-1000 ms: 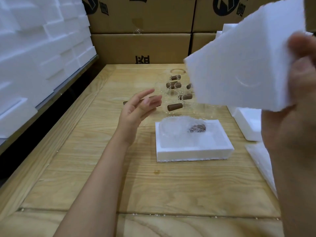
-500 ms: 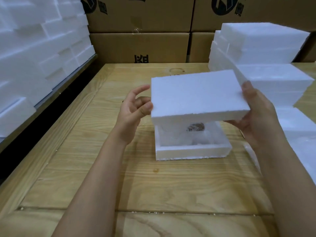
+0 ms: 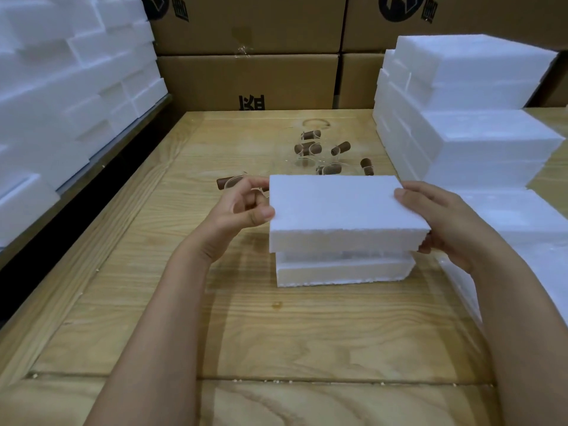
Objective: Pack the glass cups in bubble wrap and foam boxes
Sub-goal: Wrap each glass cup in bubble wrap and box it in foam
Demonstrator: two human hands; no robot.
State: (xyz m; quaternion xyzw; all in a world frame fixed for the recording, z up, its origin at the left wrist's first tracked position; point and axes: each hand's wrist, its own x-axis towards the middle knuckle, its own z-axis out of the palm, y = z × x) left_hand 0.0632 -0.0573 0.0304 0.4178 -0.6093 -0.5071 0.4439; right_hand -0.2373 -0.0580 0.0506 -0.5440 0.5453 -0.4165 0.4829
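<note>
A left hand [image 3: 242, 210] and right hand [image 3: 445, 222] each gripped one end of a foam lid [image 3: 344, 207], holding it level just above the foam box [image 3: 344, 272] on the desk [image 3: 276, 333], probably to seat it squarely. Loose glass cups [image 3: 310, 149] lay behind.

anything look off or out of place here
The foam lid is not seated: the left hand and right hand hold it above the foam base, with a gap between. White foam crumbs lie along the table seam. Nothing looks broken.
</note>
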